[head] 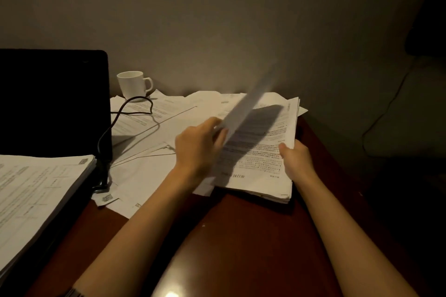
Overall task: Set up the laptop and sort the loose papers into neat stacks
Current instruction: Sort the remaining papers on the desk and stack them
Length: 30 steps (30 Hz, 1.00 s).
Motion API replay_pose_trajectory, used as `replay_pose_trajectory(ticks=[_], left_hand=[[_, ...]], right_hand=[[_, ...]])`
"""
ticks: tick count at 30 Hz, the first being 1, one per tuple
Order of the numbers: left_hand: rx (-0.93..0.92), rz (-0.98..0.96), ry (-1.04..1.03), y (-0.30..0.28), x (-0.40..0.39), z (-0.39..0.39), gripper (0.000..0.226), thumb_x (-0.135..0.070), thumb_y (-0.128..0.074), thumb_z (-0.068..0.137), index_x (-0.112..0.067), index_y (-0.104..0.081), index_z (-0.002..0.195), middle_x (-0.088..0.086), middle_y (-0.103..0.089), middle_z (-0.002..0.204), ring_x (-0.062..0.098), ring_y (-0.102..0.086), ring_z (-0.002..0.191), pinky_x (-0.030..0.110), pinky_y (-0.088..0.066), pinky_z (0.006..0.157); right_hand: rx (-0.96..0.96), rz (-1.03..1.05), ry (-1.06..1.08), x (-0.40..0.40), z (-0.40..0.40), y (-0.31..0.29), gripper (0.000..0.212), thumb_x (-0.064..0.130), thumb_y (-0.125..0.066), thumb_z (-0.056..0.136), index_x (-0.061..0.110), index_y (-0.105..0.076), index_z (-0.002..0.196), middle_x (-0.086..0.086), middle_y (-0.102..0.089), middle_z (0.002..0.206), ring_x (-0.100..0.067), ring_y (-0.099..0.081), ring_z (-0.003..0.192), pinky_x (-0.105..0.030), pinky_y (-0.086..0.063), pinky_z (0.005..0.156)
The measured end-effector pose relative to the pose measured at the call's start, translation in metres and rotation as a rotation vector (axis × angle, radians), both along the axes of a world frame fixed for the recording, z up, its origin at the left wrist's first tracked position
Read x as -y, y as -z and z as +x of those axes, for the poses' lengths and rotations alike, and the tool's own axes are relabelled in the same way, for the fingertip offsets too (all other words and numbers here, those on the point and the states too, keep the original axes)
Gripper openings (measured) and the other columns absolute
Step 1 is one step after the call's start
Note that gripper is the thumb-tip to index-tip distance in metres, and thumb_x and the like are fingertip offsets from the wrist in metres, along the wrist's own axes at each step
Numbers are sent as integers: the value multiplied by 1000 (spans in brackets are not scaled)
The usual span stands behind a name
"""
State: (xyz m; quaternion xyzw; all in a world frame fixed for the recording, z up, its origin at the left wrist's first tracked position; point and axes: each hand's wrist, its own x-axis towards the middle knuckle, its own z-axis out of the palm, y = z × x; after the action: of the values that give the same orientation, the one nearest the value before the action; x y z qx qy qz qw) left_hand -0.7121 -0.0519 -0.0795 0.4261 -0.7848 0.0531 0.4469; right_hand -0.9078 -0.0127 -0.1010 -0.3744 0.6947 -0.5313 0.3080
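Note:
An open black laptop (53, 101) stands at the left with its dark screen upright. A thick paper stack (31, 195) lies on its keyboard area. On the right of the desk lies another stack of printed papers (263, 159). My right hand (295, 158) grips that stack's right edge. My left hand (200, 149) pinches a single sheet (248, 103) that is lifted, tilted and blurred above the stack. Loose sheets (149, 166) lie scattered across the middle of the desk.
A white mug (134, 84) stands at the back by the wall, on papers. A black cable (125, 113) loops from the laptop's right side over the sheets. The dark red-brown desk (241, 236) ends at the right, with dark floor and a thin cord (386, 108) beyond.

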Motion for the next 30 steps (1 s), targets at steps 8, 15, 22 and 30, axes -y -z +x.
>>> replay_pose_trajectory(ticks=[8, 15, 22, 30], left_hand=[[-242, 650, 368, 5, -27, -24, 45, -23, -69, 84, -31, -55, 126, -17, -67, 97, -10, -64, 80, 10, -49, 73], [-282, 543, 432, 5, -11, -12, 26, -22, -64, 90, -21, -63, 116, 0, -72, 101, 10, -69, 91, 34, -54, 88], [316, 531, -479, 33, 51, 61, 29, -30, -38, 99, -18, -61, 113, 9, -54, 130, 24, -37, 131, 56, -11, 116], [207, 640, -584, 40, 68, 76, 54, -48, -33, 97, -18, -41, 142, 18, -24, 152, 35, -21, 140, 56, -13, 114]], right_hand=[[327, -28, -17, -6, 1, -10, 44, 56, -46, 92, 21, -64, 111, -3, -66, 111, -20, -63, 97, -32, -52, 81], [109, 71, -50, -9, -2, -5, 34, 2, -46, 96, 6, -54, 129, -9, -59, 126, -20, -54, 96, -28, -45, 73], [89, 115, 58, -4, -3, -4, 33, 16, -35, 102, 4, -52, 129, -13, -59, 124, -22, -54, 89, -28, -43, 63], [37, 133, 48, -6, -1, -4, 34, 21, -34, 103, 4, -52, 127, -11, -59, 121, -22, -54, 88, -30, -44, 66]])
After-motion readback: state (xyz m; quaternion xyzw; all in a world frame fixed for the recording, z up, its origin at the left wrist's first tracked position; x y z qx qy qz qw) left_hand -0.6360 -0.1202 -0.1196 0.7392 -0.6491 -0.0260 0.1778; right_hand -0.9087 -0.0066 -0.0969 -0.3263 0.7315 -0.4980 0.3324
